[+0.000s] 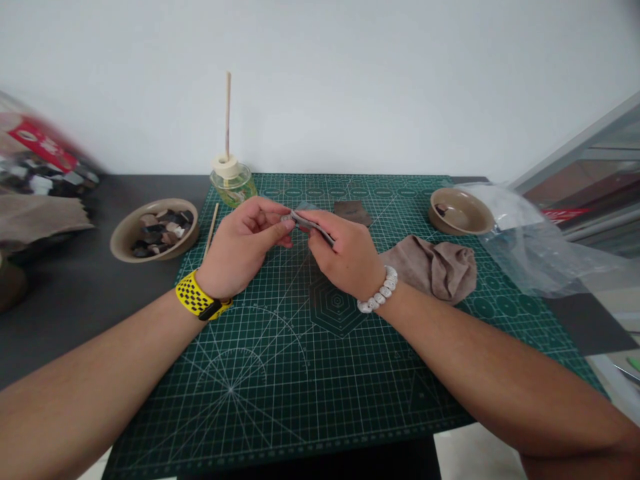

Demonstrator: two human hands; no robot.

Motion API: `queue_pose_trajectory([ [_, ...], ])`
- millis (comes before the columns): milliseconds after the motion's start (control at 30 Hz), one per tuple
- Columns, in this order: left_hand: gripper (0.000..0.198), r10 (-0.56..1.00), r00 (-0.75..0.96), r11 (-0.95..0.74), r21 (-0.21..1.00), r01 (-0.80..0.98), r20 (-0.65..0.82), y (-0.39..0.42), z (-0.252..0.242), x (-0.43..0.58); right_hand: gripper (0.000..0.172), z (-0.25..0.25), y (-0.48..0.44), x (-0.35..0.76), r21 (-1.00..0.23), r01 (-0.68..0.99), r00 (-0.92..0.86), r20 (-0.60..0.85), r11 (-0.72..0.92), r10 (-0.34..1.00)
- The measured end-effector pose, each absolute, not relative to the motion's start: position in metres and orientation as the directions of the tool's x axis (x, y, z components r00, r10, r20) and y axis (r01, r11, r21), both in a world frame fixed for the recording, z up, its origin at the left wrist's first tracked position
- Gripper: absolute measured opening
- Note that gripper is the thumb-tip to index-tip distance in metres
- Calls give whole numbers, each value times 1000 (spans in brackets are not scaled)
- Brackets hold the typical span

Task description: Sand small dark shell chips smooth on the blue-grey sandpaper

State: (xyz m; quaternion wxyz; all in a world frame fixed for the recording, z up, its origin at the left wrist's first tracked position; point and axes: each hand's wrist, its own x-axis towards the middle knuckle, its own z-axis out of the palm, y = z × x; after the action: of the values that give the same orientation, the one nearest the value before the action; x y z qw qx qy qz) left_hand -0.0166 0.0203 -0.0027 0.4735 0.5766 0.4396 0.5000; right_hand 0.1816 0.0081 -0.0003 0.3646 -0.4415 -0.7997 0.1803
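Left hand [240, 248] pinches a mostly hidden piece [287, 218], right hand [350, 253] grips a grey strip [319, 230], both between the hands above the mat [280, 400]; piece could drop below them if that fingertip pinch loosens.

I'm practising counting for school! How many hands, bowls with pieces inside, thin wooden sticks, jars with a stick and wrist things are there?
Hands: 2 (left hand, right hand)
Bowls with pieces: 2 (left bowl, right bowl)
Sticks: 2 (standing stick, lying stick)
Jars with a stick: 1 (jar)
Wrist things: 2 (yellow band, bead bracelet)
Total: 9
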Motion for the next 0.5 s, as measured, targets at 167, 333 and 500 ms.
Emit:
queue_pose_trajectory([
  [167,28,990,94,-104,995,-8,105,19,-5,-17,37,-2,11,182,-665,537,-325,405,519,855],
  [333,27,988,121,-98,995,-14,99,20,-4,-18,24,-2,13,183,-710,495,-298,401,500,866],
  [500,25,987,127,-90,995,-39,94,20,-2,-17,18,0,13,183,-726,513,-249,384,457,889],
])
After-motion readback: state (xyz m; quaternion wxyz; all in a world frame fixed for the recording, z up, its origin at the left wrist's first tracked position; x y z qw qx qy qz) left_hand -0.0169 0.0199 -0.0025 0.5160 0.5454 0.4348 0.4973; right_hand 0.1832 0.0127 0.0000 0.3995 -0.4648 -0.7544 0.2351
